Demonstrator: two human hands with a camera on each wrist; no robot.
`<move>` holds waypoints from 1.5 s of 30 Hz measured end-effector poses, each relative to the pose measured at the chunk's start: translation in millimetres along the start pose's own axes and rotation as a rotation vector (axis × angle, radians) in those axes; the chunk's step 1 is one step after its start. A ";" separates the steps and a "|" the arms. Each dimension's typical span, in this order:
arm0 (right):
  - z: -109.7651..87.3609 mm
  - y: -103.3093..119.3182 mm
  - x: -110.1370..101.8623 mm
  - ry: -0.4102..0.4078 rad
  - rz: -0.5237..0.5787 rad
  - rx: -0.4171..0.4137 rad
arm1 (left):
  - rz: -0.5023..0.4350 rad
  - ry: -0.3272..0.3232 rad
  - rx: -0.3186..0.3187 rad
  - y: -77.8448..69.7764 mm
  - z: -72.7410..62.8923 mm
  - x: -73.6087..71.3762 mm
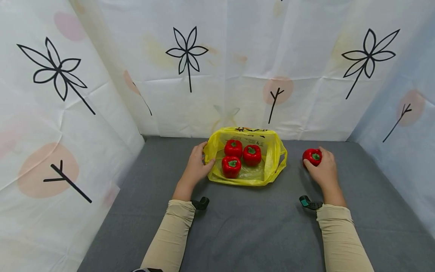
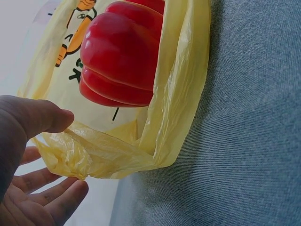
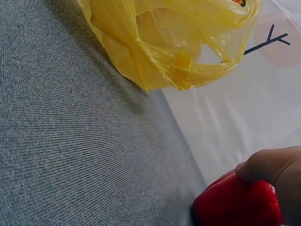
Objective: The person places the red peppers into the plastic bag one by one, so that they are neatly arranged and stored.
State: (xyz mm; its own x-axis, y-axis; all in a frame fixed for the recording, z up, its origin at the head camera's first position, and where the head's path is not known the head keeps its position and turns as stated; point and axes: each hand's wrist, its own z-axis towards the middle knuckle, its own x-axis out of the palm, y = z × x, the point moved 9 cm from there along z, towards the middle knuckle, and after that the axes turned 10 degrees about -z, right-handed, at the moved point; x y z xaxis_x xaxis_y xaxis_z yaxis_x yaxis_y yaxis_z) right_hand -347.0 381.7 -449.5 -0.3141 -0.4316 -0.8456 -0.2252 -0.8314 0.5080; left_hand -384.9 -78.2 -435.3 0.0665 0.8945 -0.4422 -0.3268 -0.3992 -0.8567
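Note:
A yellow plastic bag (image 1: 244,182) lies with its mouth open on the grey cloth. Inside it are three red bell peppers (image 1: 231,168) with green stems. At the bag's left side my left hand (image 1: 197,164) holds the rim, the thumb (image 2: 51,117) over the edge and the other fingers outside against the plastic. One bell pepper's shiny side (image 2: 122,52) shows close to that thumb. Off to the right of the bag, my right hand (image 1: 326,170) grips another red bell pepper (image 1: 310,155) between thumb and fingers. The right wrist view shows only the thumb on it.
A grey cloth (image 1: 251,226) covers the table. White printed curtains (image 1: 224,75) hang along the back and both sides, with the bag close to the back one. Dark wrist devices (image 1: 310,203) sit at both cuffs.

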 end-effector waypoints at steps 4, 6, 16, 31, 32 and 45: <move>-0.6 -0.2 -0.5 -0.003 0.007 0.001 | 0.001 0.002 0.002 0.1 -0.5 0.1; -1.1 0.1 -1.0 -0.004 0.011 0.003 | 0.002 0.002 0.002 0.4 -1.0 0.1; -4.5 2.6 -4.9 -0.018 0.025 -0.005 | -0.009 -0.004 0.000 1.0 -1.6 0.4; -15.3 40.2 -35.5 -0.082 0.147 -0.054 | -0.008 -0.005 0.002 0.2 -1.6 -0.2; -17.0 43.5 -38.0 -0.083 0.161 -0.054 | -0.009 -0.005 0.002 0.0 -1.5 -0.2; -40.8 99.7 -57.0 -0.081 0.258 -0.204 | -0.004 -0.006 0.011 -1.9 -0.4 -0.2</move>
State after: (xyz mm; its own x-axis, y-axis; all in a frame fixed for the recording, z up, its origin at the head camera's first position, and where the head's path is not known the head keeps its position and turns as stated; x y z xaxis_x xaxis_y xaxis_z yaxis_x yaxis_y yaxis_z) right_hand -313.9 309.1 -357.4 -0.4105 -0.6148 -0.6734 0.0579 -0.7546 0.6536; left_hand -384.0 -77.7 -433.6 0.0623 0.8973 -0.4370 -0.3367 -0.3933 -0.8555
